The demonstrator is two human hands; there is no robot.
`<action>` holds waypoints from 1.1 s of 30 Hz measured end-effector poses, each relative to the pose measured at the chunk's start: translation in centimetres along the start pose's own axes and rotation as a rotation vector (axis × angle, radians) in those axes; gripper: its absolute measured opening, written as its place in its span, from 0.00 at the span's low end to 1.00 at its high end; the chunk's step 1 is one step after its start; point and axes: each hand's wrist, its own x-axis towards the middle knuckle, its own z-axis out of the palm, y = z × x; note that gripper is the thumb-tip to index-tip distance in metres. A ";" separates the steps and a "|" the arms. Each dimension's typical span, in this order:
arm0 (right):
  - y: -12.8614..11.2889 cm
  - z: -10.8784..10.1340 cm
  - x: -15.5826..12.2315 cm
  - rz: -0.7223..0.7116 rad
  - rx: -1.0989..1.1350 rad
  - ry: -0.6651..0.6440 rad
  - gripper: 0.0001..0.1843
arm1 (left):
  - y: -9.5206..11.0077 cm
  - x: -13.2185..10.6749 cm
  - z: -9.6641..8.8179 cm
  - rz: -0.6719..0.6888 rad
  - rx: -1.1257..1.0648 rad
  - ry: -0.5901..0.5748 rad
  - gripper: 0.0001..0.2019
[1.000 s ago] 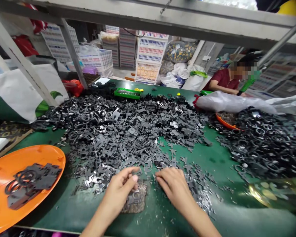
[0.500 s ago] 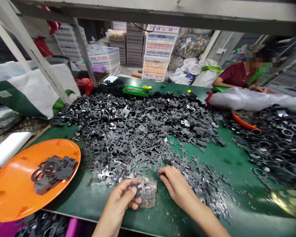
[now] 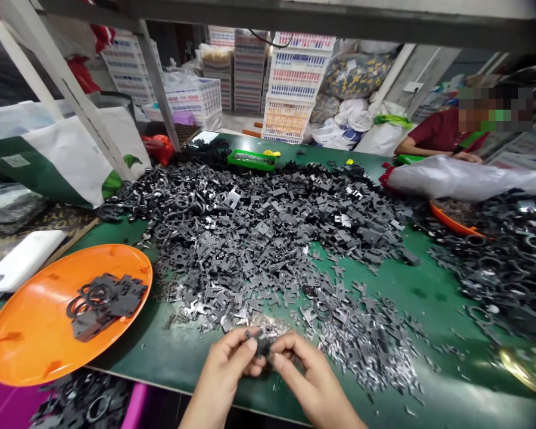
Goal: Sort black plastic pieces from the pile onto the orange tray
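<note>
My left hand [image 3: 234,357] pinches a small black plastic part [image 3: 262,343] between thumb and fingers, above the near side of the table. Close against its right side is my right hand [image 3: 297,363], with thumb and fingertips pinched together; whatever they hold is too small to make out. Behind the hands, a speckled flat block [image 3: 268,323] is mostly covered by them. A wide heap of black plastic parts [image 3: 259,226] spreads beyond, and small shiny metal pieces [image 3: 370,351] lie scattered to the right of my hands.
On the left sits an orange tray [image 3: 36,351] bearing several black parts. Below the table edge is a magenta bin [image 3: 136,405] with more parts. A green tray [image 3: 252,167] stands at the back. A person in a dark red shirt [image 3: 438,131] works at the far right.
My right hand has come from the edge of the heap to the black part in my left hand. The left hand has lifted slightly and keeps its pinch. The view has shifted a little.
</note>
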 end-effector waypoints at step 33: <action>0.8 -2.1 0.0 0.090 -0.262 0.084 0.12 | 4.4 4.3 -2.9 0.658 1.536 0.267 0.06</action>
